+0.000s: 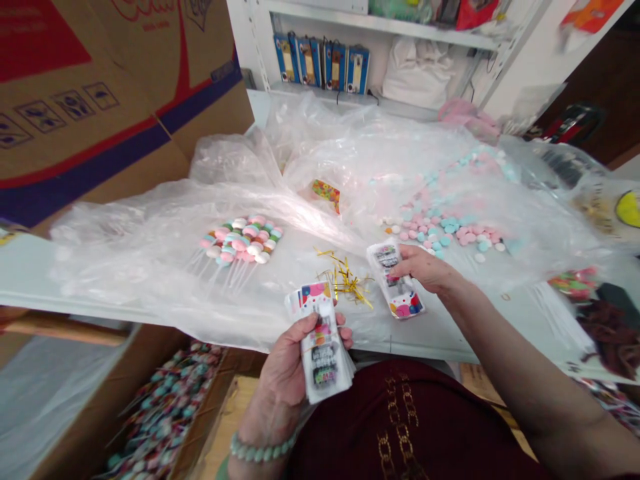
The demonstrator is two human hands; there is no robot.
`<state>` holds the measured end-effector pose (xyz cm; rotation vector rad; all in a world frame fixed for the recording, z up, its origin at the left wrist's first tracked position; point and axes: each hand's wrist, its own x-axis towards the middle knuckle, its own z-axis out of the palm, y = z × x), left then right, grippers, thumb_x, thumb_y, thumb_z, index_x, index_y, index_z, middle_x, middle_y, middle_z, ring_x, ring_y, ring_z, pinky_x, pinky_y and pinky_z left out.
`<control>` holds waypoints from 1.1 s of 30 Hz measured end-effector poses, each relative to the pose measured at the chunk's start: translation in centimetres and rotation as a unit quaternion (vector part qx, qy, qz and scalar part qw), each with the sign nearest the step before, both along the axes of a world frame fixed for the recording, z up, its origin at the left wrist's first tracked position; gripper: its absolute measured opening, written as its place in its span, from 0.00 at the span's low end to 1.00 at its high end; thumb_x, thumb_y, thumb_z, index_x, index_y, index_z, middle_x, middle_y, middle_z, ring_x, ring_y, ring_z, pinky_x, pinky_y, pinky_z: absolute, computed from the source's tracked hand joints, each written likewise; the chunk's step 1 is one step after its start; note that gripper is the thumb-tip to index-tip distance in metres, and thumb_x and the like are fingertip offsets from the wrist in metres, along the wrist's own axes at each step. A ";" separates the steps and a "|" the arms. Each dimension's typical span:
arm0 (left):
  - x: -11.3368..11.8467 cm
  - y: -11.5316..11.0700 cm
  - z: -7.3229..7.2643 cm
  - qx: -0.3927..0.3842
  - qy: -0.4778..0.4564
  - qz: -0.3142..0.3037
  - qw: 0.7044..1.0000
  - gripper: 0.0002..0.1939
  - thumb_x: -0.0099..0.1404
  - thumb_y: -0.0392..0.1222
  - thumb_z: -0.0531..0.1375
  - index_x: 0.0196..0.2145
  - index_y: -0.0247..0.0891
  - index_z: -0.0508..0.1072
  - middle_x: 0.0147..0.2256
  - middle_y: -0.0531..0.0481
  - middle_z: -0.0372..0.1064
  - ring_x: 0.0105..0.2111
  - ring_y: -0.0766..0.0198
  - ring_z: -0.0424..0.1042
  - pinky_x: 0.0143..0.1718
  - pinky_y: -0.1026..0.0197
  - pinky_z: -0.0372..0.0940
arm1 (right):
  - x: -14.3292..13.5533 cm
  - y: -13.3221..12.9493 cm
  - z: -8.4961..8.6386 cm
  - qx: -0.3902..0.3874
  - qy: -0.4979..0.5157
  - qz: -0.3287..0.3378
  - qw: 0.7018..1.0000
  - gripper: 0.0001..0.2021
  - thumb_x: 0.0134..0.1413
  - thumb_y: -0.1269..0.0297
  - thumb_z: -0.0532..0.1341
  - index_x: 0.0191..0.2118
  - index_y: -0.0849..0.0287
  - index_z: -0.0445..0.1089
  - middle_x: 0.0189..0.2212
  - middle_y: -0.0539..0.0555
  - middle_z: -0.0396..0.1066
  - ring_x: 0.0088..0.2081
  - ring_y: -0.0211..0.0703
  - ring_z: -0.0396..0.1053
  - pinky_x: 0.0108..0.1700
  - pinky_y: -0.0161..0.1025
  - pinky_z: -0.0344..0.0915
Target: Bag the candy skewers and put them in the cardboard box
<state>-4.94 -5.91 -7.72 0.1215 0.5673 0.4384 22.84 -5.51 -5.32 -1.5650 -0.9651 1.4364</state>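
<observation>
My left hand (293,353) is closed around a thick stack of small printed plastic bags (325,360), slightly fanned at the upper edge. To its right, my right hand (425,267) pinches a thinner bundle of the same printed bags (393,287) just above the table. Gold twist ties (347,277) lie loosely heaped between the two bundles. Farther left is a pile of candy sticks (243,240), with pink, white, blue and brown discs on white sticks. Loose pink, blue and white candy discs (445,230) are scattered beyond my right hand.
Crumpled clear plastic sheeting (215,190) covers much of the table. A large cardboard box (115,100) stands at the left. Below the table edge, an open carton holds many finished candy sticks (165,393). White sticks (557,313) and brown ribbon (607,333) lie at the right.
</observation>
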 end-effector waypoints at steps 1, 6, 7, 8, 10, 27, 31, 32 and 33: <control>0.2 0.0 -0.2 -0.005 -0.002 -0.014 1.000 0.13 0.61 0.41 0.59 0.41 0.31 0.74 0.34 0.42 0.77 0.34 0.56 0.77 0.39 0.55 0.70 | -0.1 0.8 -0.1 -0.009 -0.056 0.032 0.998 0.14 0.30 0.73 0.61 0.32 0.62 0.71 0.27 0.49 0.73 0.28 0.40 0.68 0.30 0.34 0.63; 1.5 0.0 -1.1 -0.042 0.056 -0.048 0.996 0.16 0.62 0.44 0.57 0.36 0.25 0.74 0.30 0.37 0.76 0.29 0.57 0.76 0.36 0.56 0.70 | -1.3 3.7 -0.6 -0.034 -0.356 0.107 0.928 0.10 0.30 0.79 0.59 0.26 0.61 0.68 0.22 0.48 0.68 0.28 0.40 0.66 0.28 0.32 0.57; 1.7 0.1 -1.2 -0.050 0.076 -0.041 0.995 0.15 0.63 0.43 0.56 0.36 0.26 0.74 0.29 0.38 0.76 0.29 0.57 0.76 0.36 0.57 0.70 | -1.7 4.0 -0.6 -0.034 -0.366 0.115 0.923 0.10 0.30 0.79 0.59 0.26 0.61 0.68 0.22 0.48 0.68 0.29 0.40 0.66 0.27 0.32 0.56; 1.8 0.1 -1.3 -0.057 0.094 -0.032 0.993 0.15 0.63 0.43 0.56 0.35 0.26 0.74 0.28 0.38 0.76 0.28 0.57 0.76 0.36 0.56 0.70 | -2.0 4.1 -0.7 -0.032 -0.366 0.123 0.922 0.10 0.31 0.79 0.60 0.27 0.61 0.68 0.22 0.48 0.68 0.29 0.40 0.66 0.27 0.31 0.56; 1.9 0.2 -1.5 -0.066 0.112 -0.020 0.991 0.15 0.64 0.43 0.55 0.34 0.26 0.74 0.27 0.38 0.76 0.28 0.58 0.76 0.36 0.56 0.70 | -2.6 4.2 -0.9 -0.027 -0.371 0.141 0.918 0.11 0.34 0.77 0.61 0.30 0.61 0.69 0.25 0.47 0.69 0.29 0.39 0.66 0.28 0.31 0.57; 1.5 -0.5 -0.6 0.047 0.034 -0.058 0.997 0.17 0.53 0.43 0.65 0.39 0.30 0.74 0.31 0.44 0.75 0.29 0.60 0.74 0.34 0.59 0.69 | -5.3 -1.2 1.4 0.312 -0.456 0.171 0.816 0.19 0.54 0.72 0.54 0.53 0.60 0.64 0.56 0.60 0.63 0.57 0.47 0.59 0.57 0.43 0.58; 2.4 -0.5 0.7 0.164 0.067 -0.162 0.971 0.15 0.45 0.42 0.68 0.30 0.31 0.74 0.24 0.47 0.72 0.23 0.65 0.69 0.25 0.64 0.64 | -6.3 -1.7 4.6 0.393 -0.396 0.361 0.747 0.25 0.53 0.69 0.58 0.58 0.63 0.59 0.61 0.63 0.56 0.64 0.50 0.49 0.61 0.49 0.51; 2.8 -0.5 1.2 0.198 0.081 -0.205 0.955 0.15 0.44 0.42 0.69 0.28 0.30 0.74 0.24 0.47 0.71 0.23 0.66 0.68 0.25 0.64 0.63 | -6.4 -1.7 5.3 0.399 -0.396 0.395 0.727 0.25 0.52 0.69 0.59 0.57 0.63 0.60 0.60 0.64 0.57 0.63 0.51 0.50 0.61 0.50 0.51; 3.2 -0.4 1.8 0.231 0.108 -0.235 0.938 0.15 0.44 0.42 0.70 0.29 0.31 0.74 0.24 0.48 0.71 0.24 0.66 0.68 0.26 0.64 0.64 | -6.5 -1.8 5.9 0.399 -0.396 0.424 0.710 0.24 0.50 0.70 0.60 0.55 0.61 0.62 0.59 0.63 0.60 0.61 0.50 0.54 0.59 0.48 0.53</control>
